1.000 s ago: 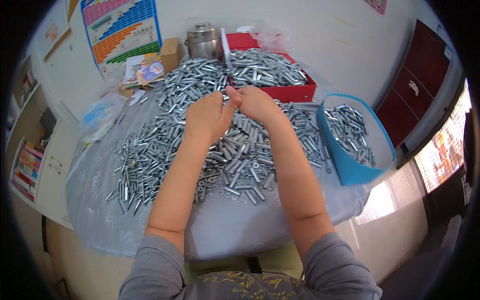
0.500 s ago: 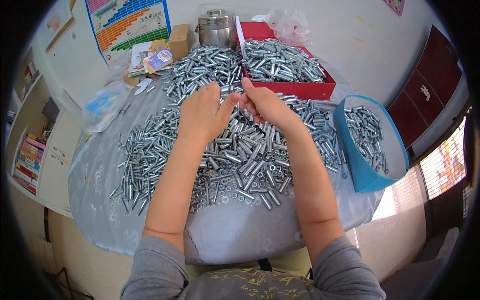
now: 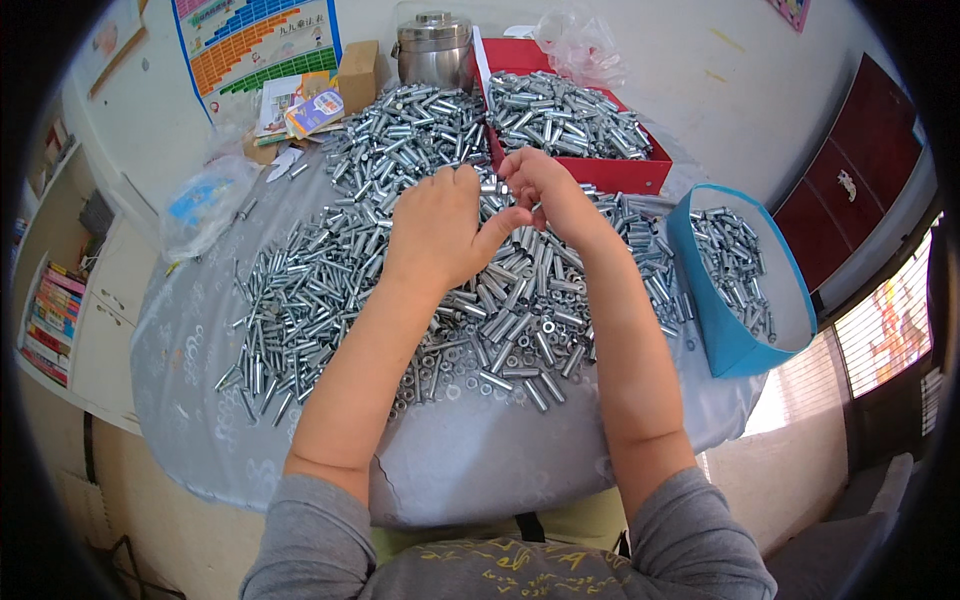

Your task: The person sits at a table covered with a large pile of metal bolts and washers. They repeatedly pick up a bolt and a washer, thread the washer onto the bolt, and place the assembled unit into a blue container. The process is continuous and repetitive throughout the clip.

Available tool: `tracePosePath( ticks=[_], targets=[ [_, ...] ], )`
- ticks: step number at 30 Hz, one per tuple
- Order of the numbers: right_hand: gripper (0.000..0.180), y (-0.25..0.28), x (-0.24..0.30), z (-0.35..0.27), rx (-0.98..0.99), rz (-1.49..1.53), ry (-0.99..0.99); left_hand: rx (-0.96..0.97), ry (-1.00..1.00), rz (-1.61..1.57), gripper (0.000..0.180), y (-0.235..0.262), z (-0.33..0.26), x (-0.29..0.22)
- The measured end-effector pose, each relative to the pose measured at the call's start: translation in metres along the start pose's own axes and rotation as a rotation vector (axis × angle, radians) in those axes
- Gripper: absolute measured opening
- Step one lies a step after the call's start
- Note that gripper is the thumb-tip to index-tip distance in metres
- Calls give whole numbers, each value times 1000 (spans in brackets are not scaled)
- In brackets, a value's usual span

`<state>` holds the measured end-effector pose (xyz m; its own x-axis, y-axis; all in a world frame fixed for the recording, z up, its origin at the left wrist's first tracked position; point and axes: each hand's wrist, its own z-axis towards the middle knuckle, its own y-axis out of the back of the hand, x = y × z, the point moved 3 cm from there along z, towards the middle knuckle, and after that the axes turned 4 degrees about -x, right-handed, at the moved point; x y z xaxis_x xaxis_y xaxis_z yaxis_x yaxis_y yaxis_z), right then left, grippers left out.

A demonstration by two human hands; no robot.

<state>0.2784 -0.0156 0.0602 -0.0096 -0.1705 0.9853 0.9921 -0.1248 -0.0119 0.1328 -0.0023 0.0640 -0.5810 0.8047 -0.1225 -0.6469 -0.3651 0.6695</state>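
Observation:
Both my hands hover close together over a large heap of metal sleeves and bolts (image 3: 310, 290) in the middle of the table. My left hand (image 3: 436, 225) is seen from the back, its fingers curled and its thumb reaching toward my right hand. My right hand (image 3: 545, 195) has its fingers bent inward, facing the left. Small shiny metal shows between the two sets of fingertips, but whether it is held or lies in the heap behind cannot be made out. Loose nuts and washers (image 3: 455, 368) lie at the heap's near edge, below my hands.
A red box (image 3: 625, 175) full of metal sleeves stands at the back, next to a steel pot (image 3: 435, 55). On the right is a blue fabric bin (image 3: 725, 330) with more parts. A plastic bag (image 3: 205, 210) and a cardboard box (image 3: 358, 80) sit at the left.
My left hand has shifted to the right, with its thumb now stretched toward my right hand. The right hand has moved slightly right, its fingers more bent.

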Motion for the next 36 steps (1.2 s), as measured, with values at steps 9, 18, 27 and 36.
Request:
tracePosePath(
  ticks=[9,18,27,36],
  targets=[
    [28,-6,9,-10,52,-278,-111,35,38,8,67,-3,-4,-1],
    [29,-7,8,-5,55,-308,-99,25,77,46,67,-2,-5,0],
    [30,-16,10,-11,125,-310,-161,86,130,49,71,-2,-4,3],
    [39,-4,7,-6,176,-145,-81,36,116,74,68,-2,-6,3]
  ],
)
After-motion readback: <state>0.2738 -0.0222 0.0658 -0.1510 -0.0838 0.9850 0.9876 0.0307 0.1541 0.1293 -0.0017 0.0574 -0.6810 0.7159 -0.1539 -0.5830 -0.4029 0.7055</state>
